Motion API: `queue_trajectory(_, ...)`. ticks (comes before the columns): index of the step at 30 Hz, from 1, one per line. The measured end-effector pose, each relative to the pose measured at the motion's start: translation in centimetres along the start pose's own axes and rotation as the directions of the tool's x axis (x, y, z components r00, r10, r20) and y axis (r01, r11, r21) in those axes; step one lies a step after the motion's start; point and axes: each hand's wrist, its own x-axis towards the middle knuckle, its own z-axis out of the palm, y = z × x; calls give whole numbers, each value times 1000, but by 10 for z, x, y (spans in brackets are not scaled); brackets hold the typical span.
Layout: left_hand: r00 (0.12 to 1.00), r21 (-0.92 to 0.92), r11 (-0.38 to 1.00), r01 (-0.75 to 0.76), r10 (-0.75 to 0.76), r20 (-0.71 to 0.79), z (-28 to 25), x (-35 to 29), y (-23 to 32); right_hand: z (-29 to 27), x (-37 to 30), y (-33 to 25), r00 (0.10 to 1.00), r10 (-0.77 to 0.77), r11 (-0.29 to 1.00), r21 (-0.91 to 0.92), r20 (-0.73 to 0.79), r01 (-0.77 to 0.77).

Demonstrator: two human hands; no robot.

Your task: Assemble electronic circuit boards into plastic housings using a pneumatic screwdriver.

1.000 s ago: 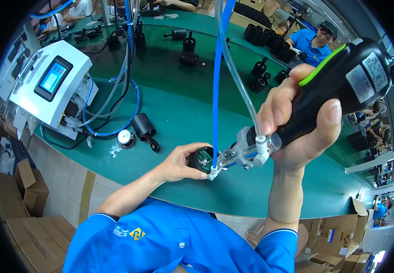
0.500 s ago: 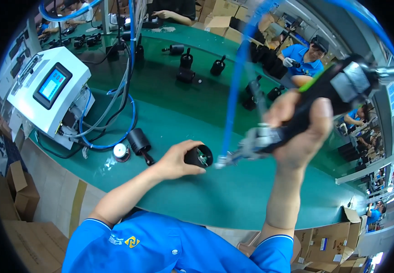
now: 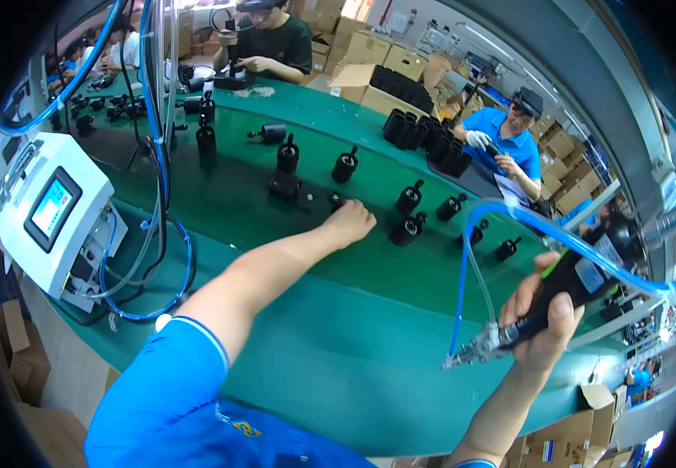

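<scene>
My left hand (image 3: pixel 351 224) reaches out across the dark green strip of the bench, fingers closed at a black cylindrical housing (image 3: pixel 337 203). Only a small dark part of it shows past the fingers; the rest is hidden. At the right, my right hand (image 3: pixel 545 316) grips a black power screwdriver (image 3: pixel 568 285) with a metal nose. Its tip points down and left above the bench. A blue air hose (image 3: pixel 502 207) loops from the tool to the nose. Several black housings with stubby handles stand around my left hand, among them an upright one (image 3: pixel 345 165) and one lying down (image 3: pixel 284 185).
A white machine with a screen (image 3: pixel 53 210) stands at the left, beside coiled hoses and cables (image 3: pixel 190 265). Across the bench (image 3: pixel 338 351), a person in blue (image 3: pixel 502 140) handles a dark part near black cylinders (image 3: pixel 447 152). Another person (image 3: pixel 276 43) works at the back.
My left hand has moved forward from the near bench to the dark strip, carrying the black housing away. My right hand has moved down and right with the screwdriver. The view has shifted.
</scene>
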Motion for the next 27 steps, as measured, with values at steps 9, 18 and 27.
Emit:
queue_trajectory(9, 736, -6, 934, -357, 278, -617, 29, 21, -24, -22, 7, 36, 998, -9, 1000, 17, 68, 8)
queue_trajectory(18, 0, -271, -139, 952, -889, 458, 37, -73, -113, 5, 6, 38, 992, -46, 990, 141, 114, 30)
queue_trajectory(27, 360, -581, -17, 813, -772, 525, 81, -41, -112, 22, -3, 30, 992, -37, 985, 171, 118, 16)
